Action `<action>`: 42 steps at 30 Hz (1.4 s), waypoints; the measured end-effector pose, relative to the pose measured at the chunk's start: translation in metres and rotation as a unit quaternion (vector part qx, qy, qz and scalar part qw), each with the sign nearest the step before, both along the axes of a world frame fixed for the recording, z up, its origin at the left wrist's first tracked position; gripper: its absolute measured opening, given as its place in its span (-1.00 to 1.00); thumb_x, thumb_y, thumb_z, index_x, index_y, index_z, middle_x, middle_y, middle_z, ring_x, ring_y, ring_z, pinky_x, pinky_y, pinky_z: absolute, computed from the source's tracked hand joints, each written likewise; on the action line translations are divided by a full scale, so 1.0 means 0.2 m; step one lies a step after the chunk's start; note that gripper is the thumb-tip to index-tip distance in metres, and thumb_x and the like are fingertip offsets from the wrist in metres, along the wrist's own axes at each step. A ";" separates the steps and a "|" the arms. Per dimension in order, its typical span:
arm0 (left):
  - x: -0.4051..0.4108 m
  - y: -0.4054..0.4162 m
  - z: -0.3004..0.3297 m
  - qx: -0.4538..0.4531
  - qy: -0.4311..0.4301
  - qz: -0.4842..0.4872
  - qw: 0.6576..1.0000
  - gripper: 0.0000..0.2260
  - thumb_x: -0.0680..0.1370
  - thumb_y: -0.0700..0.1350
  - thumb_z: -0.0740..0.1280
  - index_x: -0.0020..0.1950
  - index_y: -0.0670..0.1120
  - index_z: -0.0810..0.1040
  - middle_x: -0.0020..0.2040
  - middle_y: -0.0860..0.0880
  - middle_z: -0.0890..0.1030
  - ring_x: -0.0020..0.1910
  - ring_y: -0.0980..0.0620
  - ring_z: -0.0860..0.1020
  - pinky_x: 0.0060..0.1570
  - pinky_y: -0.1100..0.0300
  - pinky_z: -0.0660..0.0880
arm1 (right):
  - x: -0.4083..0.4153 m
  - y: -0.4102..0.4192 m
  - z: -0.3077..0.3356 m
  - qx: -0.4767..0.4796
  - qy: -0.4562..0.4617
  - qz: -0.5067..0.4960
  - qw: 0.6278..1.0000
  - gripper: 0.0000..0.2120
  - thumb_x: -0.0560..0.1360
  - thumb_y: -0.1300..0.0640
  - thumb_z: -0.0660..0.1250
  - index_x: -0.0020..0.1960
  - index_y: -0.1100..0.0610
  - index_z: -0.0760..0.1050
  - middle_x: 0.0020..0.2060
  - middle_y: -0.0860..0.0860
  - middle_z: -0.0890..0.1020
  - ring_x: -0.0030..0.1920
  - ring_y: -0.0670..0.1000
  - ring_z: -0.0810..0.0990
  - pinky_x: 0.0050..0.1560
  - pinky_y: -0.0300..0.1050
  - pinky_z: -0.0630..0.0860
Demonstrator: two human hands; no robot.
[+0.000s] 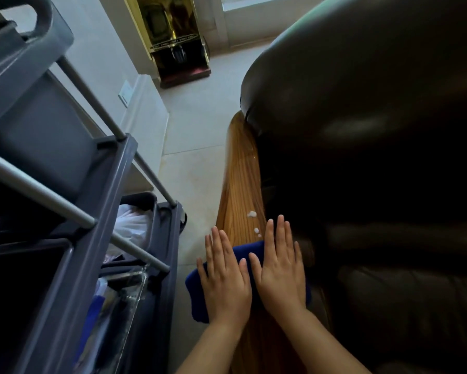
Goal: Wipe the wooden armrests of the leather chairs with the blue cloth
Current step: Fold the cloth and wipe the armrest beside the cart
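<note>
I can only see part of the blue cloth, because both my hands lie flat on top of it. My left hand and my right hand sit side by side, fingers stretched out and close together, pressing down and gripping nothing. The cloth lies across the wooden armrest, and its left end hangs over the edge. The near end of the armrest is hidden under my arms and runs out of the bottom of the picture.

Just past my right fingertips there are small white blobs on the wood. I cannot tell what they are.

The dark leather chair fills the right side. Its seat is so dark that I can hardly make it out.

On the left a grey cart stands close to the armrest, with only a strip of pale floor between them. It is cut off at the edge. A white bag sits in it, and the other things down there are too blurry to name.

Far back by the wall stands a shiny gold stand, cut off at the top.
</note>
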State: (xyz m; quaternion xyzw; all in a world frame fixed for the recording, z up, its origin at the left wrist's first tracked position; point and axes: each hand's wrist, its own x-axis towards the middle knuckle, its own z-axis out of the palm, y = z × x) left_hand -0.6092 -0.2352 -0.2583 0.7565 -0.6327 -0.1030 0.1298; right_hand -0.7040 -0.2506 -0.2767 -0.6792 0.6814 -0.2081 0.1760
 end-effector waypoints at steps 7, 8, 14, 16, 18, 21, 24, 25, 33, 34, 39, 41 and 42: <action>0.00 -0.22 0.04 -0.004 0.029 0.010 1.000 -0.44 0.59 0.05 -0.10 0.44 -0.06 -0.37 0.49 0.01 -0.33 0.47 0.09 -0.33 0.47 0.05 -0.20 | 0.02 -0.23 0.03 0.009 -0.026 -0.003 1.000 -0.30 0.54 -0.18 -0.08 0.34 -0.06 -0.58 0.40 -0.07 -0.48 0.42 -0.08 -0.45 0.45 -0.07 -0.22; 0.01 -0.26 0.04 -0.005 0.028 0.009 1.000 -0.45 0.59 0.05 -0.10 0.43 -0.06 -0.38 0.49 0.01 -0.33 0.47 0.09 -0.33 0.46 0.05 -0.20 | 0.02 -0.28 0.04 0.008 -0.031 -0.003 0.999 -0.30 0.54 -0.18 -0.08 0.34 -0.07 -0.59 0.39 -0.07 -0.49 0.43 -0.08 -0.44 0.45 -0.08 -0.22; 0.02 -0.56 0.05 -0.013 0.035 -0.001 0.999 -0.46 0.60 0.03 -0.08 0.39 -0.06 -0.39 0.47 0.01 -0.31 0.46 0.09 -0.29 0.49 0.03 -0.10 | 0.05 -0.57 0.05 0.000 -0.039 -0.010 0.999 -0.30 0.56 -0.15 -0.04 0.36 -0.02 -0.53 0.41 -0.03 -0.43 0.44 -0.06 -0.36 0.45 -0.07 -0.13; 0.02 -0.66 0.06 -0.011 0.045 -0.001 0.999 -0.46 0.60 0.02 -0.07 0.38 -0.07 -0.38 0.51 -0.03 -0.27 0.45 0.11 -0.29 0.49 0.06 -0.09 | 0.06 -0.67 0.05 -0.002 -0.042 -0.010 0.999 -0.32 0.56 -0.14 -0.03 0.37 -0.01 -0.49 0.41 -0.02 -0.41 0.43 -0.05 -0.35 0.46 -0.06 -0.08; 0.03 -0.76 0.06 -0.005 0.055 -0.002 0.998 -0.45 0.60 0.01 -0.06 0.42 -0.09 -0.35 0.54 -0.06 -0.22 0.45 0.11 -0.29 0.48 0.08 -0.10 | 0.07 -0.76 0.06 -0.005 -0.045 -0.012 0.999 -0.33 0.56 -0.13 -0.01 0.39 -0.01 -0.45 0.41 -0.02 -0.40 0.45 -0.04 -0.31 0.47 -0.04 -0.04; 0.04 -0.90 0.06 0.004 0.058 -0.009 0.998 -0.45 0.60 0.01 -0.06 0.48 -0.11 -0.25 0.55 -0.06 -0.20 0.50 0.07 -0.22 0.47 0.09 -0.06 | 0.08 -0.88 0.06 -0.015 -0.047 -0.018 0.999 -0.33 0.56 -0.13 0.00 0.45 0.01 -0.37 0.41 -0.02 -0.38 0.50 0.01 -0.22 0.46 -0.04 0.00; 0.05 -1.00 0.06 0.011 0.073 -0.021 0.997 -0.46 0.61 0.01 -0.05 0.49 -0.10 -0.22 0.55 -0.06 -0.19 0.51 0.05 -0.20 0.47 0.06 -0.05 | 0.09 -0.97 0.07 -0.030 -0.046 -0.024 0.998 -0.34 0.56 -0.11 0.02 0.49 0.04 -0.28 0.49 0.05 -0.28 0.51 0.04 -0.16 0.46 -0.02 0.03; 0.06 -1.03 0.06 0.015 0.079 -0.026 0.996 -0.47 0.61 0.01 -0.05 0.49 -0.09 -0.22 0.55 -0.05 -0.19 0.51 0.05 -0.20 0.47 0.04 -0.05 | 0.09 -0.99 0.07 -0.034 -0.043 -0.026 0.998 -0.34 0.56 -0.11 0.01 0.49 0.04 -0.27 0.51 0.08 -0.24 0.51 0.05 -0.16 0.46 -0.01 0.03; 0.12 -1.03 0.07 0.105 0.126 -0.050 0.985 -0.46 0.60 0.03 -0.02 0.49 0.02 -0.23 0.54 -0.01 -0.26 0.51 0.01 -0.22 0.45 -0.03 -0.12 | 0.05 -0.99 0.09 0.052 -0.008 0.027 0.998 -0.44 0.57 -0.13 -0.07 0.46 -0.14 -0.27 0.50 0.00 -0.31 0.49 0.01 -0.29 0.46 0.15 -0.12; 0.12 -0.99 0.08 0.117 0.120 -0.058 0.984 -0.46 0.60 0.03 -0.02 0.49 0.02 -0.23 0.53 0.00 -0.28 0.51 0.02 -0.23 0.45 -0.04 -0.13 | 0.04 -0.97 0.10 0.066 0.007 0.045 0.997 -0.45 0.57 -0.14 -0.08 0.46 -0.16 -0.28 0.49 -0.01 -0.33 0.48 0.00 -0.31 0.45 0.17 -0.15; 0.20 -0.70 0.14 0.021 0.143 -0.091 0.985 -0.48 0.59 -0.05 0.09 0.50 -0.06 -0.04 0.53 0.04 -0.11 0.50 0.10 -0.07 0.43 0.20 -0.02 | -0.05 -0.69 0.12 0.056 -0.067 0.076 0.993 -0.40 0.55 -0.12 -0.02 0.44 -0.20 -0.31 0.49 -0.09 -0.27 0.46 -0.10 -0.30 0.44 0.14 -0.21; 0.26 -0.63 0.17 -0.050 0.127 -0.079 0.987 -0.58 0.56 -0.13 0.20 0.42 -0.11 0.27 0.42 -0.04 0.31 0.39 0.03 0.29 0.29 0.28 0.21 | -0.10 -0.60 0.13 0.021 -0.130 0.043 0.990 -0.42 0.55 -0.03 0.11 0.48 -0.12 -0.07 0.51 -0.02 0.05 0.48 -0.06 -0.01 0.48 0.02 0.00; 0.28 -0.61 0.18 -0.050 0.124 -0.075 0.988 -0.63 0.53 -0.17 0.24 0.35 -0.13 0.37 0.30 -0.06 0.45 0.29 0.01 0.42 0.21 0.30 0.28 | -0.12 -0.58 0.14 0.023 -0.160 0.036 0.986 -0.46 0.54 0.02 0.16 0.47 -0.07 0.06 0.47 0.01 0.18 0.45 -0.03 0.14 0.45 -0.04 0.14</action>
